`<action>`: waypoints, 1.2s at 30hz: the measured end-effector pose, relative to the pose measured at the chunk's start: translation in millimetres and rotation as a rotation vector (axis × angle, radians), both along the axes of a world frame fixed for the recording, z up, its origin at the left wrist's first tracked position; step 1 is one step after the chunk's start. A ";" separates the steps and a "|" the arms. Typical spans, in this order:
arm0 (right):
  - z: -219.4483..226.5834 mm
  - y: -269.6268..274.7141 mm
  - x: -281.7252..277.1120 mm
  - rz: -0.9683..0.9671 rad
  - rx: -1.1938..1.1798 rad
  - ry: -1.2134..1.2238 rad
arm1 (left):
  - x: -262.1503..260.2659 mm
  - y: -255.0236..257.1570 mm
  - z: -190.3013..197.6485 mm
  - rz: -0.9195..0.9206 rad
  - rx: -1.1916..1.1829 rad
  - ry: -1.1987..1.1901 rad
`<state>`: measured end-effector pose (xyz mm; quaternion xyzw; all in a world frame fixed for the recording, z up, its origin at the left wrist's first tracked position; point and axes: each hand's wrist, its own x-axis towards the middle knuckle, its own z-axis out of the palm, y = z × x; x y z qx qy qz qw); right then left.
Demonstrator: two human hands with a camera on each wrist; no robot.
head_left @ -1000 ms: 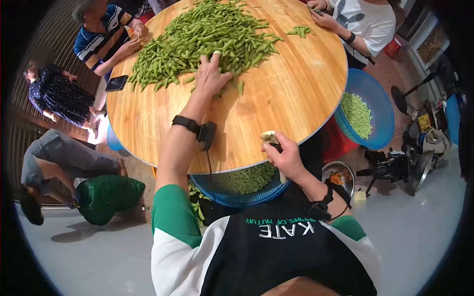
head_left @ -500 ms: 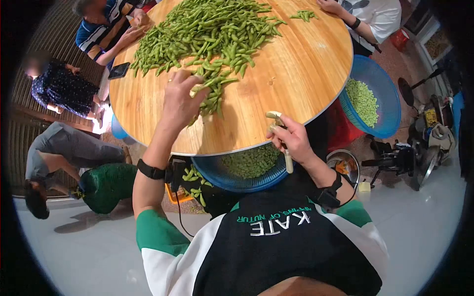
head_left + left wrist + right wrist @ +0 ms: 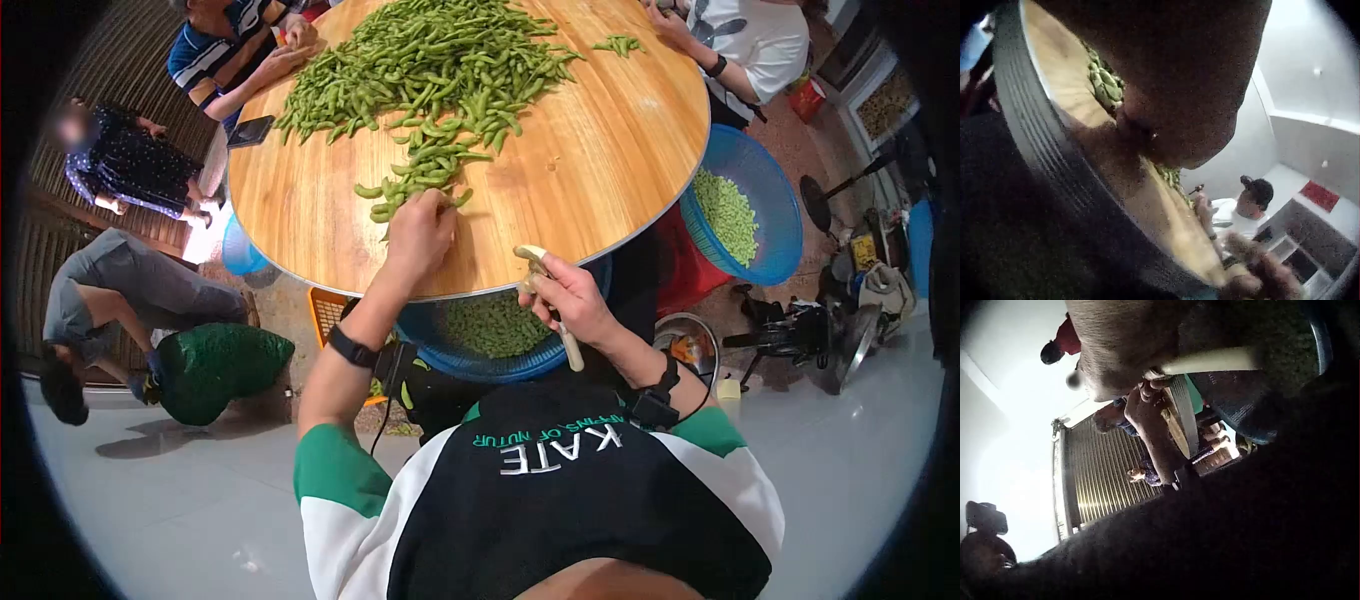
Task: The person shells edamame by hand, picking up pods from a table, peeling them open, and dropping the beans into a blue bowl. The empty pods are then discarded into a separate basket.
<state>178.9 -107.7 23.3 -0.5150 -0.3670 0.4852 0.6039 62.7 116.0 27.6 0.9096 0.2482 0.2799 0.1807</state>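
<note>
Green soybean pods (image 3: 440, 75) lie in a big heap on the round wooden table (image 3: 600, 160). A smaller strip of pods (image 3: 425, 165) reaches from the heap toward the near edge. At the strip's near end is my left hand (image 3: 420, 238), back up, fingers bent down among the pods. Its fingertips are hidden, so I cannot tell whether it grips one. My right hand (image 3: 575, 302) holds a slim tool with a pale, rod-like handle (image 3: 572, 350) over the table's near edge. A pale curved piece (image 3: 530, 252) shows at that hand's fingertips. In the right wrist view the handle (image 3: 1210, 360) sticks out of the fist.
Below the near edge stands a blue basket (image 3: 470, 372) of shelled beans; another blue basket (image 3: 775, 200) is at the right. A phone (image 3: 250, 131) lies at the table's left. People sit at the far sides. Someone bends over a green sack (image 3: 225, 370).
My left hand has come back from the heap toward the near edge, and a strip of pods now lies along its path. The right hand still holds the tool, shifted slightly left.
</note>
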 end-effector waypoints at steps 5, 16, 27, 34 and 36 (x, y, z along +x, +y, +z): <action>-3.0 6.5 -10.1 0.039 -0.002 0.338 | -34.3 -50.8 29.0 -0.082 -1.127 -0.126; -3.9 13.7 -29.9 0.179 -0.013 0.548 | -55.1 -84.6 3.9 -0.094 -1.304 -0.307; -5.3 12.8 -34.0 0.170 -0.029 0.445 | -63.1 -90.7 -1.9 -0.118 -1.164 -0.369; -5.4 14.8 -33.9 0.162 -0.018 0.525 | -60.5 -91.1 -7.3 -0.107 -1.305 -0.487; -8.3 13.0 -29.6 0.200 0.020 0.466 | -59.2 -92.1 -5.4 -0.152 -1.652 -0.544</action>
